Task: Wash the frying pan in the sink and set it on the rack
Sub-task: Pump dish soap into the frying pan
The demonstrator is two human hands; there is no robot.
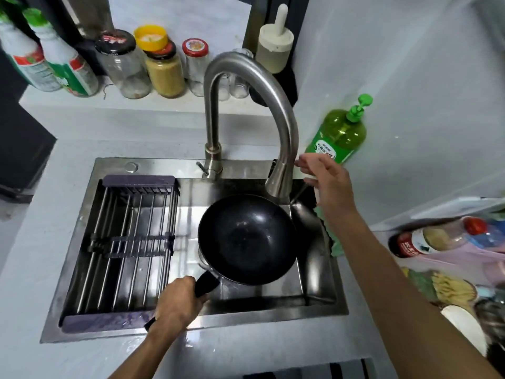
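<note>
While the frying pan [247, 239] is held over the sink [325, 310], its handle is gripped by the left hand [177, 305].
The right hand [326, 184], fingers spread, is raised beside the faucet [281, 176]; the handle's middle is hidden; the rack [123, 242] lies left.

A steel sink [82, 269] is set into the pale worktop [32, 242]. Right of the sink, a green pump bottle [340, 135] is stood; behind it, jars [164, 67] are lined up.

Green translucent pump bottle of dish soap [338, 135] with a green label carrying white Chinese characters too small to read, red-labelled clear bottle lying on its side [418, 242] with blurred white characters, other jar and bottle labels illegible
</note>
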